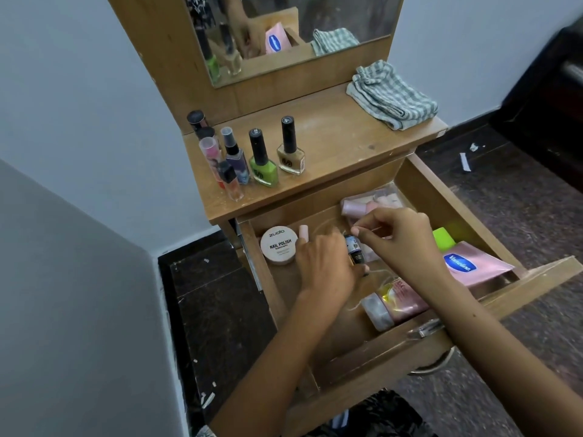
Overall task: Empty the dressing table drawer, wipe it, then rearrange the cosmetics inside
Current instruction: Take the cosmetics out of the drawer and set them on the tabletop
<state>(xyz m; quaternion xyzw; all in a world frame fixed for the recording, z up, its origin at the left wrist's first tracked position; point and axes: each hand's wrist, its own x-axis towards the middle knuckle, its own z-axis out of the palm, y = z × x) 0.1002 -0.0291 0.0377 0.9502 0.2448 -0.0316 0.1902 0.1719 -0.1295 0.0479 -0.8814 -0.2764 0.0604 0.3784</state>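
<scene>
- Wooden drawer [441, 197] stands pulled out under the dressing table top [340, 137], still part full: my job of emptying it is about halfway, I judge.
- My left hand [325, 266] curls round a small dark bottle [355, 252] in the middle of the drawer.
- My right hand [397, 234] hovers just beside it, fingertips pinched on something thin; I cannot tell what.
- That bottle looks light and hard, probably glass and slick, so I should grip its body, not the cap.
- Left inside: a nail polish remover tub [279, 246], a pink Vaseline pouch [473, 266], a soft pink tube [394, 305].
- Polish bottles [263, 159] already stand on top; the striped cloth [391, 96] waits.
</scene>
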